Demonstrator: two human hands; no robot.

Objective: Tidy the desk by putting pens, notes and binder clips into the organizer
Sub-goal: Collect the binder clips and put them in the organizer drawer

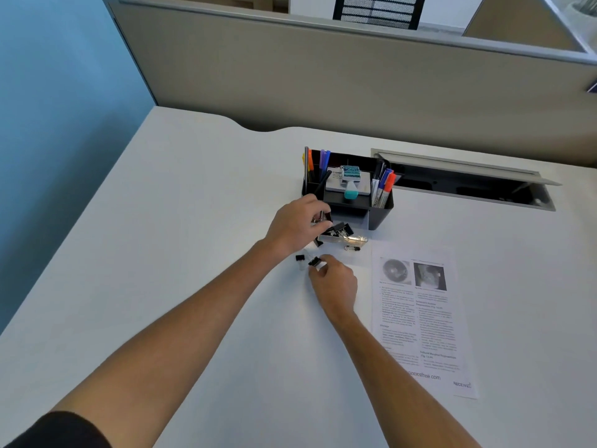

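A black desk organizer (381,215) stands mid-desk with coloured pens (384,185) in both end slots and a teal stamp on a pad in its middle. In front of it sits a clear tray (349,239) with several black binder clips (342,229). My left hand (295,226) is closed on a binder clip (324,217) just above the tray's left end. My right hand (336,282) pinches another binder clip (314,262) on the desk. One more clip (299,257) lies beside it and a small one (353,248) lies below the tray.
A printed sheet of paper (423,318) lies to the right of my right hand. Behind the organizer is an open cable hatch (468,185) in the white desk (193,253). A beige partition (323,79) closes the back; the desk's left edge drops off.
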